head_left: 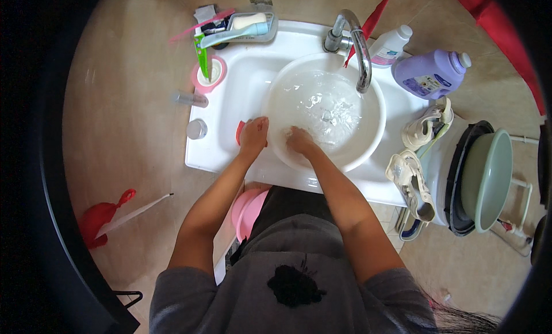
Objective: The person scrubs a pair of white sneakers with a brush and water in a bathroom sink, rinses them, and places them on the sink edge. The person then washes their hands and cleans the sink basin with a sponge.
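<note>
A round white basin holding rippling water stands in the white sink, under the curved metal faucet. My left hand is at the basin's left side, its fingers curled. What it holds, if anything, is hidden. A small red thing shows against the outer side of that hand; its kind is unclear. My right hand reaches over the near rim to the water inside the basin. Its fingers are bent inward and partly hidden, and I cannot make out what is in them.
Right of the basin are a white bottle, a purple jug, pale shoes and a green basin. Along the left edge are a soap tray, a green tube, a pink tape-like ring and a small jar.
</note>
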Motion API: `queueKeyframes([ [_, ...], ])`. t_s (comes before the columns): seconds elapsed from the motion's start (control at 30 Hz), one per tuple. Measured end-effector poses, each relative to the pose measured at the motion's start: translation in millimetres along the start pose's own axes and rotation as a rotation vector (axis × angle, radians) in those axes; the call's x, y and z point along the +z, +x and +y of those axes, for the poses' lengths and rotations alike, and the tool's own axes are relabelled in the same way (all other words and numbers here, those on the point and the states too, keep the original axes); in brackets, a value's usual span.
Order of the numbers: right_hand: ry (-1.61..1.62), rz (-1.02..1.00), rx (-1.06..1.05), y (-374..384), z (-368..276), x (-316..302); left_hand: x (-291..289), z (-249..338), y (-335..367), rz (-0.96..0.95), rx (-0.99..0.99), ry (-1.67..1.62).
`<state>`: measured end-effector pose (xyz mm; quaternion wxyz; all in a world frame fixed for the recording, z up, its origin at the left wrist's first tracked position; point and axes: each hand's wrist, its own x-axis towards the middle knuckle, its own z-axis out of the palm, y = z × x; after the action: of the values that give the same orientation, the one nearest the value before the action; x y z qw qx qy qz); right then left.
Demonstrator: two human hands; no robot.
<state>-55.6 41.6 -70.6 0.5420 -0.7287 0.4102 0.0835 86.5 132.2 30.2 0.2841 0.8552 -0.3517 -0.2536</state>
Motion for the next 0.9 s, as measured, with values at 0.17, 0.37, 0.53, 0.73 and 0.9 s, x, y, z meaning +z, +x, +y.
queueKeyframes([
  [0.17, 0.782, -0.171, 0.055, -5, -13, -28, -9, -18, 7, 0.079, 0.109, -0.031],
  [0.37, -0.361, 0.222, 0.13, -18, 5, -50, -31, -48, -63, 0.192, 0.322, 0.641],
  [0.53, -0.433, -0.211, 0.075, -21, 8, -28, -19, -51, -102, 0.122, 0.204, 0.625],
  [0.73, 0.74, -0.269, 0.155, -37, -37, -34, 24, -20, -131, 0.091, 0.335, 0.549],
  [0.9, 0.863, -0.187, 0.049, -42, -49, -68, 42, 16, -162, -0.309, 0.709, 0.166],
])
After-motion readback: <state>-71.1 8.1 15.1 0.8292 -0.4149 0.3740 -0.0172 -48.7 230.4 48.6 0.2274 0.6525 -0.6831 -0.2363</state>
